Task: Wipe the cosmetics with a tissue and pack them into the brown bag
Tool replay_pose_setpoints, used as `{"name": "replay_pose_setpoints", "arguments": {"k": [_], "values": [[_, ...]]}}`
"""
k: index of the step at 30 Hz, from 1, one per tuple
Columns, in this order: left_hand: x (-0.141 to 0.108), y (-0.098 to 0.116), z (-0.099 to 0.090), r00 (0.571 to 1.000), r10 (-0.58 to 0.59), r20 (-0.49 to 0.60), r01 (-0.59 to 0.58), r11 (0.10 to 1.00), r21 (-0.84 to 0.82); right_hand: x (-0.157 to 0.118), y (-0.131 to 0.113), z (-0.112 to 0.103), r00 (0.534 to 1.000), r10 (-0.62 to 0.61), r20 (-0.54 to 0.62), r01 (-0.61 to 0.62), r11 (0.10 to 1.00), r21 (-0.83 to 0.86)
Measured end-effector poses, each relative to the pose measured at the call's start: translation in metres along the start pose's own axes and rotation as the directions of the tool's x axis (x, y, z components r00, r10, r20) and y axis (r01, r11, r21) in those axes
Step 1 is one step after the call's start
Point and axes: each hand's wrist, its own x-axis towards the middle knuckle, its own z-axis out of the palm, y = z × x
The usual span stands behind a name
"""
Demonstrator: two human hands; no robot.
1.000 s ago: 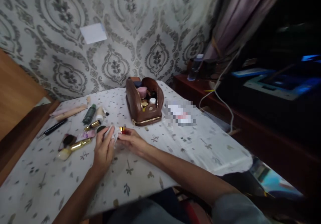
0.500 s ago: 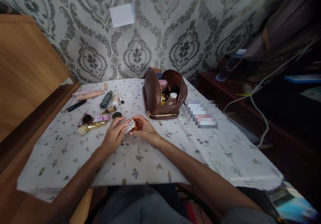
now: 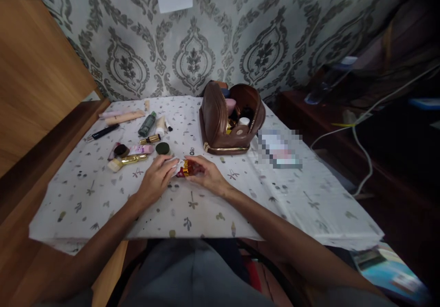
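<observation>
My right hand [image 3: 210, 176] grips a small red bottle with a gold band [image 3: 188, 167], lying on its side between my two hands above the table. The fingers of my left hand [image 3: 156, 178] are closed on a crumpled white tissue [image 3: 178, 165] beside the bottle's left end. Just beyond my left fingers stands a small jar with a dark green lid [image 3: 162, 148]. A gold lipstick tube [image 3: 150, 139] and a gold-handled makeup brush [image 3: 132, 159] lie farther left.
An unzipped brown makeup bag [image 3: 228, 142] with cosmetics inside stands at the back. Left of it lie a green bottle [image 3: 147, 123], a cream tube [image 3: 160, 126] and a black pen-like item [image 3: 105, 132]. A blurred-out phone-like object [image 3: 280, 149] rests to the right.
My view has tilted down slightly. More of the red bottle and its gold band now shows between my hands, while less of the tissue is visible.
</observation>
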Motion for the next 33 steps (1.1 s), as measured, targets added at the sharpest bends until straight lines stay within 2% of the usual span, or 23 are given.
{"name": "replay_pose_setpoints", "arguments": {"k": [3, 7, 9, 13, 17, 20, 27, 33], "values": [[-0.007, 0.010, 0.001, 0.995, 0.089, -0.036, -0.084, 0.989, 0.122, 0.000, 0.002, 0.002, 0.999, 0.025, -0.031, -0.025, 0.999, 0.026], [-0.013, 0.017, 0.004, 0.980, 0.195, -0.029, -0.184, 0.958, 0.220, 0.001, 0.002, 0.003, 0.998, 0.051, -0.047, -0.050, 0.999, 0.009], [-0.011, 0.015, 0.004, 0.987, 0.156, -0.034, -0.144, 0.963, 0.226, 0.001, 0.001, 0.003, 0.997, 0.054, -0.049, -0.055, 0.998, -0.005], [-0.005, 0.010, 0.002, 1.000, 0.000, -0.028, 0.005, 0.982, 0.190, 0.001, -0.002, 0.002, 0.999, 0.023, -0.044, -0.025, 0.999, -0.044], [-0.001, 0.018, 0.001, 1.000, 0.013, 0.006, -0.014, 0.982, 0.190, -0.001, -0.003, 0.003, 0.999, -0.029, -0.021, 0.026, 0.991, -0.130], [0.002, 0.022, -0.002, 0.999, 0.005, 0.050, -0.014, 0.983, 0.181, -0.005, -0.005, 0.004, 1.000, -0.019, -0.003, 0.018, 0.979, -0.205], [0.008, 0.008, -0.013, 0.971, -0.166, 0.174, 0.154, 0.985, 0.080, -0.005, -0.011, 0.004, 0.999, -0.019, 0.042, 0.029, 0.971, -0.238], [-0.001, 0.009, -0.008, 0.973, -0.185, 0.135, 0.184, 0.983, 0.021, -0.007, -0.009, 0.003, 0.997, -0.066, 0.029, 0.072, 0.935, -0.347]]}}
